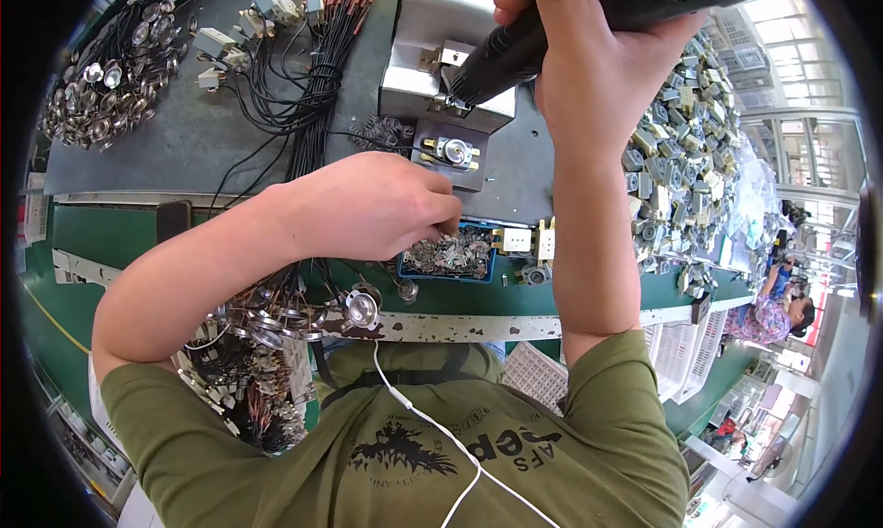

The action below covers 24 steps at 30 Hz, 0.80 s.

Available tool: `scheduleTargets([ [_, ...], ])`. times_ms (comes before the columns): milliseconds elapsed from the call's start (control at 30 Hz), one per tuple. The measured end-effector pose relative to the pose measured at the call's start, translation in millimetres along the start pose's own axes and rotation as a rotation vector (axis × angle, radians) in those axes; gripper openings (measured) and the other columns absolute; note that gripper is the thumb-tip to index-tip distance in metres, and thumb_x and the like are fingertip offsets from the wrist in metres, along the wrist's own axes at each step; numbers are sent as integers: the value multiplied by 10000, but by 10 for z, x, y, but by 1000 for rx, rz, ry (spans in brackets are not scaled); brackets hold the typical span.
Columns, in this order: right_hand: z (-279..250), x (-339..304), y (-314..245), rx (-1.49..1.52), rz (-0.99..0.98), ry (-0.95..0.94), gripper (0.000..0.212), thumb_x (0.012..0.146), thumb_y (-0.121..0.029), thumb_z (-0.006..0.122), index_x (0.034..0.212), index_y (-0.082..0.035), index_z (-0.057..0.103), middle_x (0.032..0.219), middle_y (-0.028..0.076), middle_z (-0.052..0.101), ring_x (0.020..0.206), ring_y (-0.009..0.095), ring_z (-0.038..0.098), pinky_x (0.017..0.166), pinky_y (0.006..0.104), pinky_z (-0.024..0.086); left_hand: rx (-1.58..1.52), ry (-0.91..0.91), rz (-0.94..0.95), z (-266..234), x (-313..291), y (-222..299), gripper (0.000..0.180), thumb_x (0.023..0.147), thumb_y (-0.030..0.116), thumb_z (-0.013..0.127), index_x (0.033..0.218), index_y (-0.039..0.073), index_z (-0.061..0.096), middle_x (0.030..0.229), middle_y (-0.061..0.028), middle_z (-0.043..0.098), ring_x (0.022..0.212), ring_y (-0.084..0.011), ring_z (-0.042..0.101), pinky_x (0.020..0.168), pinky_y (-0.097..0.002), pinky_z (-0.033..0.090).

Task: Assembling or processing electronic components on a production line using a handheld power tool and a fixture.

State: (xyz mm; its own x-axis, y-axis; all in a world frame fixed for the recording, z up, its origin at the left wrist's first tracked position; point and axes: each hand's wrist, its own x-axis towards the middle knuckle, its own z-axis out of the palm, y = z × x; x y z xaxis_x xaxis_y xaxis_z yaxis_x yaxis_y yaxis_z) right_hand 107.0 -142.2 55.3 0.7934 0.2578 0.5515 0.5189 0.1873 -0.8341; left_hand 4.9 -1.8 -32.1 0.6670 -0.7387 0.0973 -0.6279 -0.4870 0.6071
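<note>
My right hand [589,63] is wrapped round a black handheld power tool [501,61], likely an electric screwdriver. Its narrow end points down to the left at a shiny metal fixture [405,91], where a small pale switch-like part [455,53] sits. My left hand [395,206] has its fingers drawn together at the edge of a blue tray [490,269] full of tiny metal pieces [451,255]. Its fingertips are partly hidden, so what they pinch does not show. Just beyond that hand, a round-topped metal component [452,152] with brass tabs rests on a small grey block [469,177].
Black wires [317,105] with connectors lie bundled at the left, near a heap of round metal cups [101,86]. Springs [382,132] lie by the fixture. A large pile of switch-like parts [681,151] covers the right side. A person [773,316] sits far right.
</note>
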Motion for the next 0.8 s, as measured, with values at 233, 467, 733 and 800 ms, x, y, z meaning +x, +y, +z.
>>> scheduleTargets([
  [233,37,-88,-46,76,-18,206,448,880,42,775,1216,6,480,916,102,702,645,133,678,526,261,550,70,169,-89,-194,2,76,114,892,129,692,968,45,691,920,-111,689,872,-335,695,790,-449,566],
  [467,-128,-228,-264,154,15,131,302,886,-19,810,1109,20,610,924,101,724,625,136,691,532,265,563,347,410,-137,-83,94,-235,113,888,171,729,931,84,670,838,-60,679,841,-288,664,790,-423,501],
  [733,-426,-205,22,112,-143,-108,474,877,6,801,1283,24,557,991,91,697,713,137,687,600,257,557,387,444,-146,141,111,-303,136,869,178,745,932,89,663,937,-36,675,933,-251,654,839,-395,507],
  [800,-290,-276,28,206,-151,-28,546,869,10,799,1331,17,509,1036,95,676,778,143,685,643,264,559,387,434,-138,151,87,-309,132,862,165,747,921,83,662,942,-42,677,934,-256,656,834,-396,517],
])
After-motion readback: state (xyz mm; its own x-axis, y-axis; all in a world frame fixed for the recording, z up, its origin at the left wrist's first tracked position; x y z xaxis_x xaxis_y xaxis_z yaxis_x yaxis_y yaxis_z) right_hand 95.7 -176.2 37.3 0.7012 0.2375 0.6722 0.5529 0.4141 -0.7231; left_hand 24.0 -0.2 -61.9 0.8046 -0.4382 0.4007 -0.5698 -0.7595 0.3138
